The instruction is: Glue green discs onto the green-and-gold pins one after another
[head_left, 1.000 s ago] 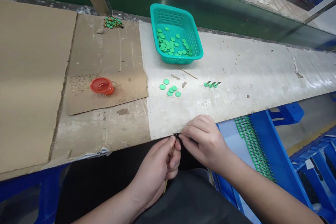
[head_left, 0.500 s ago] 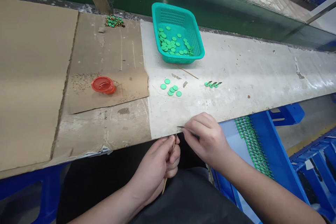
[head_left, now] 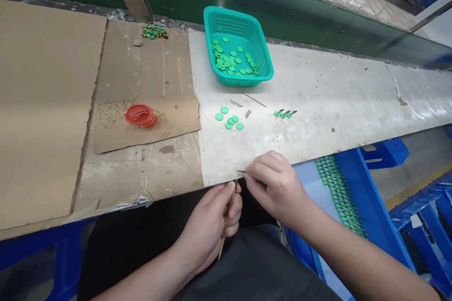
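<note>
My left hand [head_left: 208,225] sits at the table's near edge, closed around a thin wooden stick [head_left: 222,246] whose upper end rises past my fingers. My right hand [head_left: 277,189] pinches a small dark metal pin [head_left: 243,174] between thumb and fingers, its point facing left, close to the top of the stick. Several flat green discs [head_left: 229,120] lie on the white table surface [head_left: 318,84] beyond my hands. Three small green pieces with dark pins [head_left: 285,113] lie to their right.
A teal plastic basket [head_left: 240,16] holds several green discs. A red dish [head_left: 140,115] sits on brown cardboard [head_left: 141,70], beside a loose heap of green pieces [head_left: 154,31]. Rows of green pieces [head_left: 339,195] lie on a blue bin at right.
My right hand has drawn slightly up and away from my left, and the dark pin now shows clearly. My left hand has barely moved. The view has shifted a little.
</note>
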`<state>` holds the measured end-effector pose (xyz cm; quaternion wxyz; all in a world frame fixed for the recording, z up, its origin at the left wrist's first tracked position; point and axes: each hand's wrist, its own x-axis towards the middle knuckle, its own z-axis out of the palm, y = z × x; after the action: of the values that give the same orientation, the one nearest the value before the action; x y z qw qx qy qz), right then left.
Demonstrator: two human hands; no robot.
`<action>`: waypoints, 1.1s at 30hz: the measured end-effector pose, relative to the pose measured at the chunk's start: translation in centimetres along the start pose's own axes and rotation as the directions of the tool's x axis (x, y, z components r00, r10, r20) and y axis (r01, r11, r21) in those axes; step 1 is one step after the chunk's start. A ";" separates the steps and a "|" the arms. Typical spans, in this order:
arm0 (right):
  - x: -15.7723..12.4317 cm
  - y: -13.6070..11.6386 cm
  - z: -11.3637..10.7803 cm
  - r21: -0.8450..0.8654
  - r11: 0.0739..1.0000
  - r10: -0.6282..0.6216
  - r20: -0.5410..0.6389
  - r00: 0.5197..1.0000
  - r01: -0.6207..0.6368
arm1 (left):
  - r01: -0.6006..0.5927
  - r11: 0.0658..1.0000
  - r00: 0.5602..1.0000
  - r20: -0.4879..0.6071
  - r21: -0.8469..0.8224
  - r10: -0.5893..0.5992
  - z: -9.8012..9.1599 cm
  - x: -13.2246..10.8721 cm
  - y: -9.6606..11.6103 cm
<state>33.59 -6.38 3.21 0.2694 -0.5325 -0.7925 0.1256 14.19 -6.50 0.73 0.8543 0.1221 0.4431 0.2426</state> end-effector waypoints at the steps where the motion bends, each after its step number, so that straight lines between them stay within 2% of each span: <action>1: 0.0 0.0 0.0 0.002 1.000 -0.013 0.009 1.000 0.013 | 0.001 1.000 1.000 -0.002 0.000 -0.001 0.0 0.0 0.0; 4: -0.1 -0.1 0.0 -0.012 0.998 -0.053 0.055 0.997 0.054 | 0.005 1.000 1.000 -0.002 -0.001 -0.006 0.1 0.0 0.1; 9: 0.1 0.0 0.1 -0.032 0.999 0.003 0.066 0.998 -0.001 | 0.005 1.000 1.000 -0.012 -0.004 -0.005 0.3 0.0 0.1; 14: 0.4 0.1 -0.7 0.187 0.973 0.130 0.046 0.990 -0.136 | 0.010 1.000 1.000 -0.011 -0.002 -0.010 0.4 -0.5 0.0; 17: 0.7 0.0 -1.6 0.382 0.872 0.284 0.113 0.952 -0.306 | 0.009 1.000 1.000 -0.005 -0.013 -0.009 0.5 -0.9 -0.1; 19: 0.9 -0.1 -2.2 0.519 0.734 0.382 0.217 0.898 -0.438 | 0.006 1.000 1.000 0.000 -0.023 -0.006 0.5 -1.1 -0.2; 21: 1.0 -0.1 -2.5 0.594 0.634 0.417 0.277 0.866 -0.495 | 0.005 0.999 1.000 0.007 -0.034 -0.005 0.5 -1.2 -0.2; 22: 1.1 -0.1 -2.5 0.594 0.642 0.411 0.265 0.872 -0.484 | 0.003 0.999 1.000 0.010 -0.043 -0.003 0.5 -1.3 -0.2; 24: 1.2 0.1 -2.3 0.512 0.774 0.334 0.168 0.927 -0.372 | -0.008 0.998 1.000 0.011 -0.067 0.009 0.6 -1.3 -0.2; 26: 1.3 0.4 -1.8 0.367 0.912 0.164 0.080 0.983 -0.182 | -0.030 0.996 1.000 -0.003 -0.087 0.030 0.8 -1.3 -0.3; 27: 1.4 0.5 -1.6 0.305 0.948 0.075 0.065 0.995 -0.092 | -0.045 0.995 0.999 -0.016 -0.094 0.044 0.9 -1.3 -0.3; 29: 1.5 0.8 -1.1 0.232 0.972 -0.046 0.079 0.996 0.026 | -0.078 0.992 0.996 -0.049 -0.100 0.074 1.2 -1.2 -0.5; 33: 1.6 1.1 -0.5 0.149 0.985 -0.108 0.127 0.986 0.089 | -0.125 0.987 0.989 -0.094 -0.101 0.115 1.6 -1.0 -0.8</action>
<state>34.25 -4.54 3.57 0.2589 -0.4623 -0.8231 0.2043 15.29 -7.70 2.01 0.8232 0.0918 0.4584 0.3222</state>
